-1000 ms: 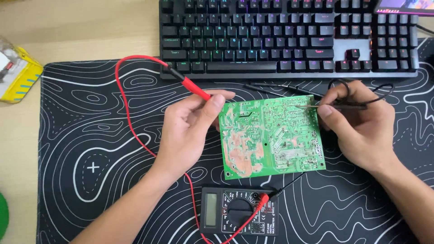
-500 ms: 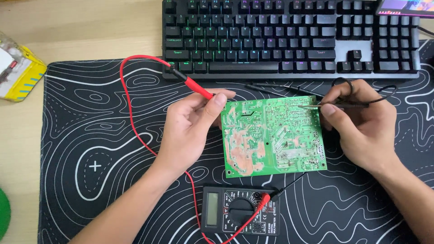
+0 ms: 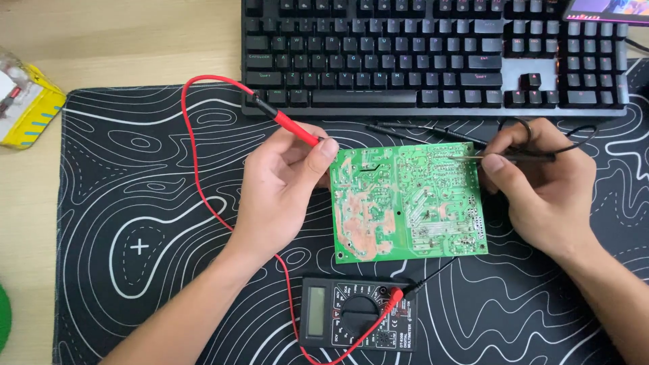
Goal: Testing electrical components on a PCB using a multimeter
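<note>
Circuit board (image 3: 407,203) between keyboard (image 3: 433,54) and multimeter (image 3: 358,321)

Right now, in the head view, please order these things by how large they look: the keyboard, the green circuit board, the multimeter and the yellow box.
1. keyboard, clearly the largest, though cut off by the top edge.
2. green circuit board.
3. multimeter.
4. yellow box, smallest as seen, but the left edge cuts it, so its rank against the multimeter is unsure.

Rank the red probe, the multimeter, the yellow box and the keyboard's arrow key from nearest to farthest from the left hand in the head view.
1. red probe: held in the left hand, at the fingertips.
2. multimeter: just below the hand, near the mat's front edge.
3. yellow box: far left, off the mat.
4. arrow key: far upper right, on the keyboard.
</note>
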